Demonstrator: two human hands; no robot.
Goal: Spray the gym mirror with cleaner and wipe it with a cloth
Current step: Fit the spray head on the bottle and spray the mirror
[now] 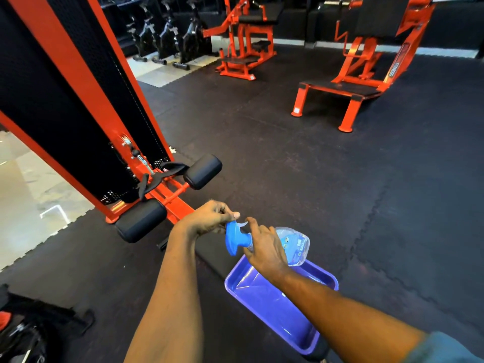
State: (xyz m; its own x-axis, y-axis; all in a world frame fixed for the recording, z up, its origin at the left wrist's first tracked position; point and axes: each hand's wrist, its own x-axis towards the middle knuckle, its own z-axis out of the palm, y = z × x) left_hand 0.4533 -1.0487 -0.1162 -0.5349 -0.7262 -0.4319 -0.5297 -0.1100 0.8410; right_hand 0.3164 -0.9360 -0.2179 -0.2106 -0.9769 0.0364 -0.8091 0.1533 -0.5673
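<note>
Your right hand (264, 251) grips the spray bottle (293, 244) by its neck above the purple tray (275, 310), while your left hand (209, 218) pinches the blue nozzle (237, 238). Turn the tip gently, keeping the bottle steady and aimed away.

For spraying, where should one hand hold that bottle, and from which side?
Grip the spray bottle at its narrow neck behind the blue trigger head, coming from the person's side as the right hand does; the bottle lies tilted, head pointing left.

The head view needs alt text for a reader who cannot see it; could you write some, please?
Two bare hands hold a spray bottle above a purple tray: the left hand pinches its blue nozzle, the right hand holds its neck. Orange gym machines stand on dark matting behind.
</note>
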